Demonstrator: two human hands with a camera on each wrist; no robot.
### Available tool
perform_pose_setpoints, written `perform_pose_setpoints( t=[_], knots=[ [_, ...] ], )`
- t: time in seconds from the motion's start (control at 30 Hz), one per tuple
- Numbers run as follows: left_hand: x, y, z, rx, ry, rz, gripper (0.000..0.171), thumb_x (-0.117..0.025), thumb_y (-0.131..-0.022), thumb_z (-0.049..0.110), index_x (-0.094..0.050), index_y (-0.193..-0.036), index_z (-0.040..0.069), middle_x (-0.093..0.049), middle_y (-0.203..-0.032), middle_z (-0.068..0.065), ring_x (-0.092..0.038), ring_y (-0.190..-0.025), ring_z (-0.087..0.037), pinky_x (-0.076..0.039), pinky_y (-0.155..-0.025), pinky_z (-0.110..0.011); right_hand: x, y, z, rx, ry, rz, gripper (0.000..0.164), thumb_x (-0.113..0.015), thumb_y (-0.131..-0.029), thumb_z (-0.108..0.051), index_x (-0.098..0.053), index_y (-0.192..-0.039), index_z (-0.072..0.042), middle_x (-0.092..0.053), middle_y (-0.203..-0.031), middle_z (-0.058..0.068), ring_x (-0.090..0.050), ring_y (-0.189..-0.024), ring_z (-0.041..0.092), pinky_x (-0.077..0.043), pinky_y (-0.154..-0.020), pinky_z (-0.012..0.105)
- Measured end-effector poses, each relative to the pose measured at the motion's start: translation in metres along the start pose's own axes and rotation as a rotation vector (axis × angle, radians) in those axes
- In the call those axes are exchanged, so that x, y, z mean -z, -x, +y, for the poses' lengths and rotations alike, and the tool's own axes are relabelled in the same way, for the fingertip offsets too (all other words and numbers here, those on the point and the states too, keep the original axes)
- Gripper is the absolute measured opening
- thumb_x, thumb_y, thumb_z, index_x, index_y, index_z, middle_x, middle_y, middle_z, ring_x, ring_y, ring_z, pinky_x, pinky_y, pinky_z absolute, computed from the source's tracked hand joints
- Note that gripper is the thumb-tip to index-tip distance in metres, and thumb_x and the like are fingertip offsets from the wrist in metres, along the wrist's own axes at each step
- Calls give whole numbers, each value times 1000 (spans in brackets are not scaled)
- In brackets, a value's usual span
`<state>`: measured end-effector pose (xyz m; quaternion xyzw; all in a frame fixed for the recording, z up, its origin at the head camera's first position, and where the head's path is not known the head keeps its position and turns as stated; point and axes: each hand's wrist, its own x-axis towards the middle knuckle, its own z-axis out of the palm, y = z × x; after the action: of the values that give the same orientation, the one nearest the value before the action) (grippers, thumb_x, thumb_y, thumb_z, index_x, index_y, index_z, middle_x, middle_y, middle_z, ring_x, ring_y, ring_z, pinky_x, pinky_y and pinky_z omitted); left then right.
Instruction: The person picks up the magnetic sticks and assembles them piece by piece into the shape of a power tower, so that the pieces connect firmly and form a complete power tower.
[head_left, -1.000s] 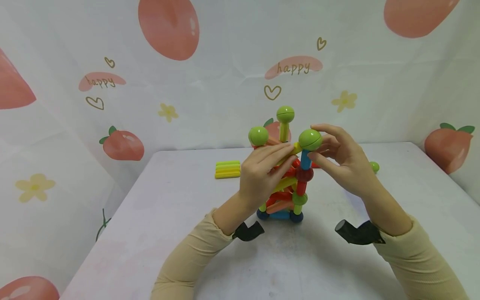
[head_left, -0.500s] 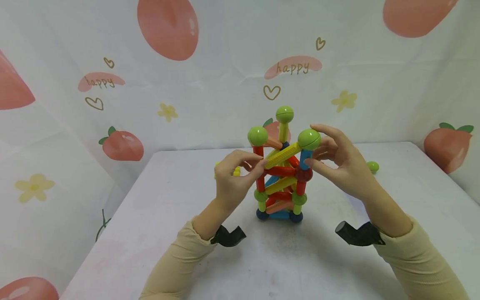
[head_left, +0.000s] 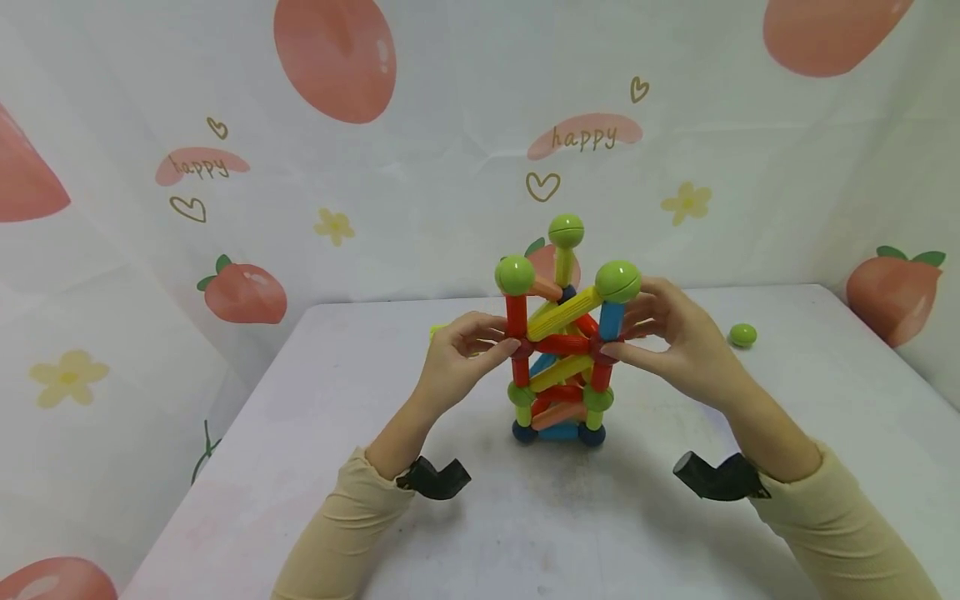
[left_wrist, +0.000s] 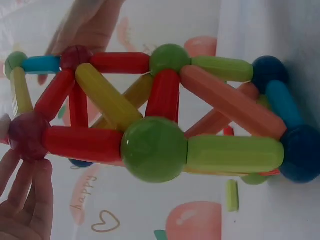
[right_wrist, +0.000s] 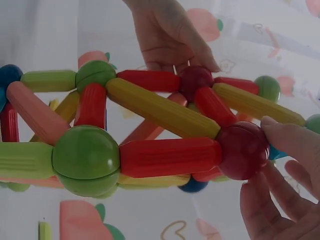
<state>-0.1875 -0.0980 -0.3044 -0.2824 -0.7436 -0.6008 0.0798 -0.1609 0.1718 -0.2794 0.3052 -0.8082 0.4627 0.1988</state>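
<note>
A tower of magnetic building rods and balls (head_left: 558, 344) stands upright on the table, with dark blue balls (head_left: 592, 434) at its foot and light green balls (head_left: 617, 282) on top. At its left front corner, my left hand (head_left: 462, 357) holds a dark red ball (left_wrist: 30, 136) between thumb and fingers. My right hand (head_left: 678, 350) pinches the matching dark red ball (right_wrist: 243, 151) at the right front corner, its thumb in front and fingers behind. Between these corners, a yellow rod (head_left: 564, 312) slants up to the right top ball, beside a blue rod (head_left: 611, 320).
A loose green ball (head_left: 742, 335) lies on the white table (head_left: 360, 358) at the back right. Behind my left hand, loose yellow-green rods (head_left: 438, 331) are partly hidden. A patterned cloth (head_left: 450, 167) hangs behind the table.
My left hand has let go of the yellow rod and moved left and down to the left dark red ball. My right hand has slid down from the top ball and blue rod.
</note>
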Motion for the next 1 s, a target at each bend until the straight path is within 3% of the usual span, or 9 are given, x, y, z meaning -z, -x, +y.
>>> perform_pose_setpoints(
  t=[0.23,0.4,0.57,0.67,0.77,0.87,1.0],
  knots=[
    [-3,8,5,-50,105,-97,21,-68,-80,-2,-65,-100,-9,-62,-96,-24,-66,-84,-8,-57,-77,-27,1,-2,13,-44,12,27,31,-66,-81,5,-58,-112,1,-60,-97,-26,-60,-90,-8,-50,-78,8],
    [-16,15,9,-107,111,-136,25,-68,-79,-5,-65,-103,-11,-62,-96,-24,-68,-84,-17,-58,-75,-33,0,-6,19,-106,-22,49,29,-62,-86,-1,-58,-114,1,-60,-98,-28,-60,-92,-10,-50,-76,8],
    [-30,20,13,-123,112,-172,29,-66,-79,-9,-63,-108,-12,-60,-97,-23,-68,-86,-27,-58,-76,-36,-4,-10,27,-182,-13,76,24,-61,-90,-10,-61,-111,2,-58,-94,-29,-58,-90,-13,-49,-74,6],
    [-33,21,12,-159,107,-229,33,-66,-79,-8,-61,-112,-11,-62,-98,-23,-69,-87,-26,-58,-76,-35,-5,-12,31,-223,9,65,25,-59,-91,-15,-62,-110,1,-57,-92,-31,-57,-87,-14,-49,-74,6],
    [-28,19,8,-192,88,-271,31,-66,-80,-6,-61,-111,-9,-65,-97,-24,-68,-86,-18,-58,-73,-33,-5,-12,34,-246,23,45,27,-58,-92,-18,-61,-112,1,-55,-93,-32,-56,-86,-15,-49,-73,6],
    [-12,14,-2,-149,92,-237,26,-66,-82,-2,-62,-106,-10,-65,-95,-25,-66,-82,-8,-57,-71,-27,-5,-12,35,-252,13,25,29,-59,-91,-17,-59,-114,0,-55,-95,-31,-56,-87,-13,-49,-73,7],
    [11,3,-23,-19,67,-56,22,-63,-86,5,-62,-101,-11,-65,-89,-19,-63,-75,-2,-56,-68,-22,-4,-12,35,-254,2,5,30,-60,-91,-17,-57,-116,0,-54,-97,-29,-56,-87,-11,-50,-73,7]
  ],
)
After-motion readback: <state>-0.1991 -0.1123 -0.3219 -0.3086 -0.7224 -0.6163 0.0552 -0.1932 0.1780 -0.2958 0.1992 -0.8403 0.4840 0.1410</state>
